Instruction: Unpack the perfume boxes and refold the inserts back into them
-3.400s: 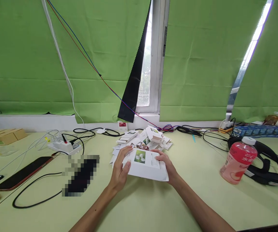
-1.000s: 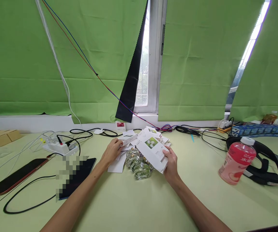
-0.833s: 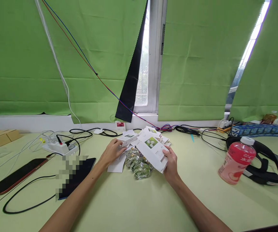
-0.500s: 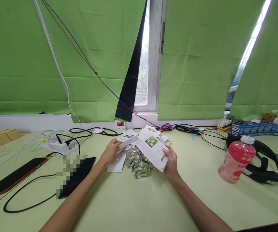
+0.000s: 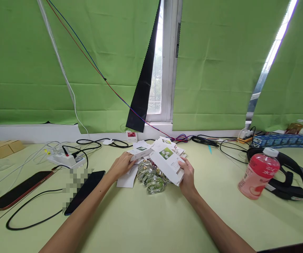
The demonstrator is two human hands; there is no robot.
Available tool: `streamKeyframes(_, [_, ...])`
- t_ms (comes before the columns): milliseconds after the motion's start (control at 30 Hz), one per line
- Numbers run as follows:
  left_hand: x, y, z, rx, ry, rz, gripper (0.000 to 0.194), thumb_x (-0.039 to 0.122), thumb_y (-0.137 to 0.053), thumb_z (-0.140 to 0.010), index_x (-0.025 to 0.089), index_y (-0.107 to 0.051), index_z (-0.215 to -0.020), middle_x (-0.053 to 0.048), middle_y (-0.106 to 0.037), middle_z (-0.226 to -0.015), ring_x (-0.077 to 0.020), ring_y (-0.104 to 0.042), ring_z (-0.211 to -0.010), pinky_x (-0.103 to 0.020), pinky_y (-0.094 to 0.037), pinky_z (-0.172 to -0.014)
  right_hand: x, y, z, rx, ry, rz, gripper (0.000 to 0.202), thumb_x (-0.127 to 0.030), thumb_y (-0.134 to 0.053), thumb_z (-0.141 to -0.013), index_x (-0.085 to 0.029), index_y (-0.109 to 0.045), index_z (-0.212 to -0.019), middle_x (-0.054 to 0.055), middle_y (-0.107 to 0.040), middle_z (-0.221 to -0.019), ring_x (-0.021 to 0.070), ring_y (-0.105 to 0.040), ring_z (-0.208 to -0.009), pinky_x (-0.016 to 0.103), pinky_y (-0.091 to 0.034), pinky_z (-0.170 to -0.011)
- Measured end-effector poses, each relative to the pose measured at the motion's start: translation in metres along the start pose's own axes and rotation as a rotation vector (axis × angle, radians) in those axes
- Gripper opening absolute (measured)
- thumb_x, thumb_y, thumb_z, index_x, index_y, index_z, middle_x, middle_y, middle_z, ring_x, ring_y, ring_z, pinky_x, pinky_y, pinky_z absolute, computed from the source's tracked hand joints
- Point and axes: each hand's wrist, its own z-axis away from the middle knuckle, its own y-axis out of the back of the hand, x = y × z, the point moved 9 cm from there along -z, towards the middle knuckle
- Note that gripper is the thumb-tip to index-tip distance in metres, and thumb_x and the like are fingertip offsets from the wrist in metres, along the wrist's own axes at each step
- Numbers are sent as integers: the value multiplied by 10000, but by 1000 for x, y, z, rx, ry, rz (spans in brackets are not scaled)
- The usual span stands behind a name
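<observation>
My right hand [image 5: 187, 177] grips flattened white cartons [image 5: 167, 162] printed with white flowers on green, thumb on top, tilted above the pile. My left hand [image 5: 122, 164] is closed on the near left end of a white box [image 5: 142, 154] with a small green picture; part of its fingers is hidden. Several small clear glass bottles [image 5: 155, 184] lie bunched between the hands, partly under the cartons. More white cartons [image 5: 166, 141] are heaped behind them. A blank white flap [image 5: 127, 178] lies on the table below my left hand.
On the left are a dark tablet [image 5: 86, 191], a phone [image 5: 19, 189], a power strip [image 5: 65, 160] and cables. A pink drink bottle [image 5: 258, 174] and black headset [image 5: 291, 182] stand right. Black cables [image 5: 205, 141] run along the wall, and tan boxes [image 5: 1, 149] sit far left.
My left hand has shifted slightly along the box, its fingers drawn in a little. My right hand and the cartons it holds have barely moved.
</observation>
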Motion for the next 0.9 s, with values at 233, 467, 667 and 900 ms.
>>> streamKeyframes(233, [11, 18, -10, 5, -65, -80, 215, 270, -455, -867, 226, -665, -879, -111, -680, -1025, -294, -615, -999, -358, -490, -799, 0, 2, -1, 10, -3, -9, 449, -333, -764, -638, -214, -564, -1022, 4, -754, -837, 204, -693, -682, 280, -533, -563])
streamKeyframes(467, [16, 55, -29, 76, -58, -166, 219, 174, -453, -834, 208, -669, -843, -99, -670, -1010, -275, -622, -959, -328, -469, -763, -3, 2, -2, 23, 6, -14, 435, -328, -761, -634, -200, -574, -1006, 7, -753, -827, 202, -695, -666, 270, -530, -547])
streamKeyframes(667, [8, 82, -39, 189, 59, -232, 301, 105, -449, -772, 184, -711, -898, -111, -654, -930, -276, -627, -820, -327, -413, -641, -4, 5, -4, 35, 15, -22, 426, -321, -757, -633, -189, -588, -1001, 19, -757, -839, 192, -695, -670, 262, -541, -549])
streamKeyframes(900, [1, 105, -38, 406, 199, -223, 272, 89, -444, -756, 161, -705, -788, -107, -604, -789, -257, -583, -748, -319, -373, -630, -4, 6, -7, 44, 17, -32, 421, -308, -752, -629, -180, -594, -997, 33, -756, -834, 196, -699, -664, 270, -549, -562])
